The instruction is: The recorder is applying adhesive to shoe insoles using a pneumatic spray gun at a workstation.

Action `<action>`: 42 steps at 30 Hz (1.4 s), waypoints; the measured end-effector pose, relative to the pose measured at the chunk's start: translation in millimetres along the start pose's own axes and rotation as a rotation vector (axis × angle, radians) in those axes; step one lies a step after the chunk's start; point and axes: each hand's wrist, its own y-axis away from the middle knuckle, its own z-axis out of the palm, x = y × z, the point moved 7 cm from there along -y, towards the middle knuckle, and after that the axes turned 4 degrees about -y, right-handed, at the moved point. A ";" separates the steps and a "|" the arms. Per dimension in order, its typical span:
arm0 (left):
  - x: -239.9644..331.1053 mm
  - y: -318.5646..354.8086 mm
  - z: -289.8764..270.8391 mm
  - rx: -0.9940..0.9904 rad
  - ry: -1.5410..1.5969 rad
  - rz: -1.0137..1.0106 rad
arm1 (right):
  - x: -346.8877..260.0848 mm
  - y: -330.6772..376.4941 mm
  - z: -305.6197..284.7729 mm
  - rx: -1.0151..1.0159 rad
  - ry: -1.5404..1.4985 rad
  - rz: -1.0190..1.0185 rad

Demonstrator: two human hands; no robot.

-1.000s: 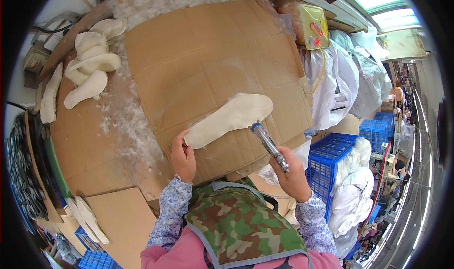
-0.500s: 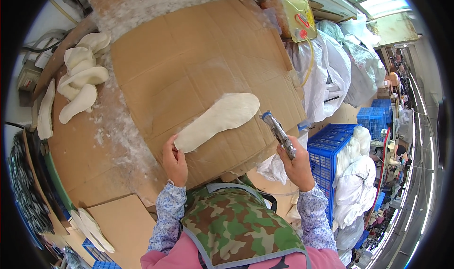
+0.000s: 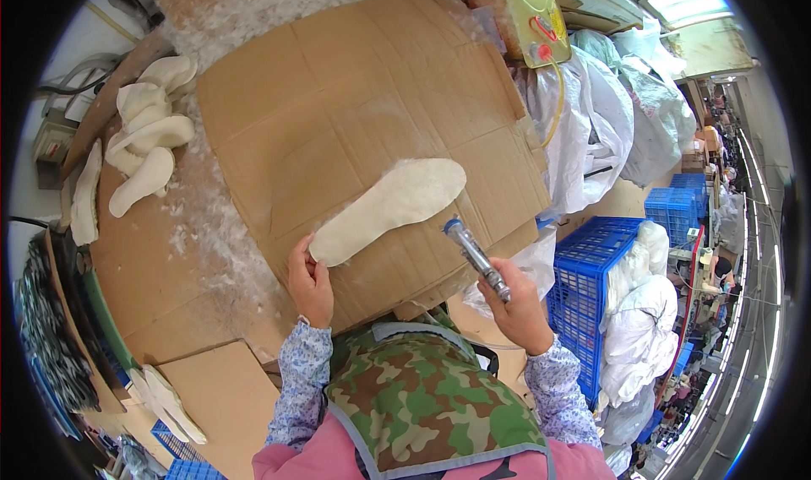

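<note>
A white insole (image 3: pixel 390 210) lies flat on the cardboard-covered surface (image 3: pixel 355 83), its near end pinned by the left hand (image 3: pixel 309 279); the right hand (image 3: pixel 517 304) grips a metal tool (image 3: pixel 476 257) just beside it, seemingly between passes, the tip needing realignment.

The insole (image 3: pixel 389 210) is cream-white on brown cardboard (image 3: pixel 338 100) dusted with white fluff. The handheld tool (image 3: pixel 477 259) is silver-grey metal. Sleeves (image 3: pixel 302 379) carry a small blue floral print; the apron (image 3: pixel 422 395) is green-brown camouflage over pink. Crates (image 3: pixel 591 286) are bright blue, the container (image 3: pixel 536 24) yellow with red fittings.
</note>
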 end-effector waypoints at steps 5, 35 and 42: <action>-4.9 0.5 -0.3 0.019 0.021 -0.007 | -12.5 6.7 11.1 -0.069 -0.024 0.003; 70.2 14.8 -53.4 -0.059 0.899 -0.137 | 82.0 -9.1 -57.4 0.203 -0.062 0.053; 66.9 85.1 -198.6 0.366 1.094 -0.042 | 116.8 -49.7 -29.2 0.018 -0.258 -0.025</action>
